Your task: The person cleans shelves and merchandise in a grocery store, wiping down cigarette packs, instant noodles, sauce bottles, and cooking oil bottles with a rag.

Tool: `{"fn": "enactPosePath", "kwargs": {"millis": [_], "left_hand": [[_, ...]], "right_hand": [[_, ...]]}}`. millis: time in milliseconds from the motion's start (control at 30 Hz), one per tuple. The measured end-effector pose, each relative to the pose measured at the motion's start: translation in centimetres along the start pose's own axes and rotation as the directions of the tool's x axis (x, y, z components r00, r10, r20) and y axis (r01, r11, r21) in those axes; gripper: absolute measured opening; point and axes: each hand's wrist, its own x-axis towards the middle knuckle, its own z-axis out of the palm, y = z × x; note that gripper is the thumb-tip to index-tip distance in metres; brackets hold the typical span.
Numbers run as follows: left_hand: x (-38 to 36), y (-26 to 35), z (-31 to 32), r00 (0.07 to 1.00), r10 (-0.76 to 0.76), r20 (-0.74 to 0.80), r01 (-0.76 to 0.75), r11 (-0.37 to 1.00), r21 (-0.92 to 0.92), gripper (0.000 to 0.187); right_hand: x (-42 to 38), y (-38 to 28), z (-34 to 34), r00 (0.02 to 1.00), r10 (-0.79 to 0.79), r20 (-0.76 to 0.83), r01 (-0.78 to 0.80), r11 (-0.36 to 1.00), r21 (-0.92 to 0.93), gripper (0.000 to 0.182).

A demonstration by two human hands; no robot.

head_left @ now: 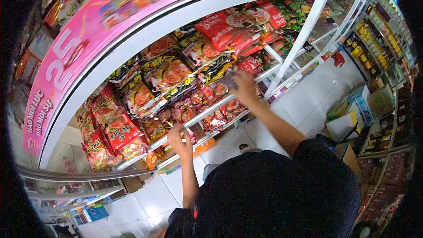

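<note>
My left hand (179, 141) is at the white front rail (207, 112) of a shelf, thumb apart from the fingers, near red instant noodle packets (183, 110). Farther right, my right hand (244, 87) reaches over the same rail, slightly blurred, with its fingers spread. Its fingertips are right by a black and yellow noodle packet (216, 74). More black and yellow packets with noodle pictures (172, 75) lie in rows behind. Large red and yellow noodle packets (121, 128) stand at the left end of the shelf.
A pink curved sign (66, 70) and a white frame arch over the shelf. Big red packets (220, 28) lie at the back, beside a slanted white post (304, 35). Cardboard boxes (381, 99) and stocked shelves (374, 39) stand right, across the tiled floor (308, 92).
</note>
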Motion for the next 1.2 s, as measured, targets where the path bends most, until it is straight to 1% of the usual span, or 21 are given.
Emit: {"fn": "enactPosePath", "kwargs": {"millis": [33,100,167,200,300,400,433,567,667,767,833,867,900,967,1000,1033,1067,1100,1133,1167,1200], "left_hand": [[0.5,1.0,0.7,1.000,0.008,-0.017,-0.008,1.000,0.004,0.027],[1.1,2.4,2.4,0.996,-0.052,0.066,0.053,0.999,-0.012,0.040],[0.7,2.7,4.0,0.988,-0.059,0.140,0.020,0.964,0.265,0.044],[0.5,2.6,4.4,0.986,-0.075,0.151,0.027,0.954,0.298,0.045],[0.3,2.7,4.4,0.974,-0.153,0.164,0.101,0.952,0.288,0.045],[0.0,2.8,5.2,0.980,-0.167,0.105,0.126,0.941,0.315,0.043],[0.0,2.9,5.4,0.988,-0.137,0.072,0.108,0.943,0.315,0.043],[0.0,2.1,6.1,0.986,-0.165,0.015,0.150,0.927,0.343,0.039],[0.3,2.7,5.8,0.978,-0.209,0.019,0.191,0.926,0.327,0.038],[0.5,3.1,5.7,0.966,-0.257,0.037,0.233,0.921,0.311,0.040],[1.2,4.8,5.9,0.956,-0.292,0.032,0.260,0.891,0.371,0.044],[1.5,6.2,6.7,0.942,-0.333,0.046,0.321,0.931,0.171,0.046],[2.2,9.1,7.9,0.926,-0.371,0.066,0.374,0.927,-0.036,0.047],[3.0,13.4,11.2,0.986,-0.050,0.157,0.071,0.989,-0.132,0.047],[3.6,14.3,12.7,0.974,0.087,0.210,-0.052,0.985,-0.167,0.048],[3.3,14.1,14.2,0.990,0.090,0.111,-0.076,0.990,-0.118,0.044],[3.6,14.6,14.3,0.996,0.046,0.070,-0.039,0.995,-0.095,0.046],[3.8,14.2,14.4,0.996,0.040,0.074,-0.040,0.999,-0.002,0.048],[4.0,14.3,14.4,0.998,0.022,0.063,-0.030,0.990,0.138,0.050],[4.5,13.8,14.2,0.995,0.073,0.064,-0.083,0.980,0.182,0.044],[4.9,13.1,13.6,0.994,0.079,0.073,-0.094,0.966,0.239,0.042]], "right_hand": [[-0.4,-1.6,0.4,0.995,-0.092,-0.036,0.096,0.988,0.122,0.034],[-1.0,-2.9,0.9,0.968,-0.174,0.182,0.116,0.949,0.294,0.032],[-0.8,-0.3,0.3,0.971,-0.179,0.161,0.109,0.923,0.370,0.034],[-0.4,1.5,-0.2,0.971,-0.189,0.147,0.109,0.896,0.430,0.036],[1.5,8.4,-2.3,0.999,0.003,0.054,-0.019,0.953,0.304,0.039],[1.4,9.7,-2.2,0.998,0.067,0.018,-0.070,0.975,0.213,0.039],[0.8,8.5,-1.6,1.000,0.000,-0.008,0.001,0.981,0.193,0.040],[-1.1,3.8,-1.0,0.954,-0.245,0.175,0.145,0.884,0.445,0.036],[-0.2,7.3,-2.9,0.937,-0.290,0.197,0.173,0.870,0.461,0.040],[1.1,13.0,-4.4,0.984,-0.089,0.151,0.041,0.955,0.294,0.037],[0.8,12.3,-4.1,0.994,-0.052,0.096,0.028,0.971,0.237,0.040],[0.7,11.5,-3.8,0.999,-0.015,0.033,0.009,0.985,0.174,0.042],[0.3,9.8,-2.6,0.987,-0.067,0.144,0.025,0.961,0.275,0.049],[-0.4,4.7,-3.0,0.952,-0.203,0.231,0.071,0.876,0.477,0.057],[-0.8,4.5,-0.6,0.944,-0.261,0.201,0.076,0.766,0.639,0.061],[-1.4,3.9,2.0,0.936,-0.312,0.166,0.069,0.622,0.780,0.065],[-1.3,4.4,0.4,0.906,-0.322,0.276,-0.118,0.434,0.893,0.073],[-0.5,5.7,-1.1,0.866,-0.311,0.392,-0.268,0.373,0.888,0.075],[-0.2,6.5,-4.0,0.835,-0.284,0.471,-0.457,0.116,0.882,0.076],[-0.6,9.7,-4.4,0.783,-0.206,0.588,-0.593,0.040,0.804,0.070],[-0.4,12.6,-6.8,0.779,-0.192,0.596,-0.506,0.368,0.780,0.053]]}}
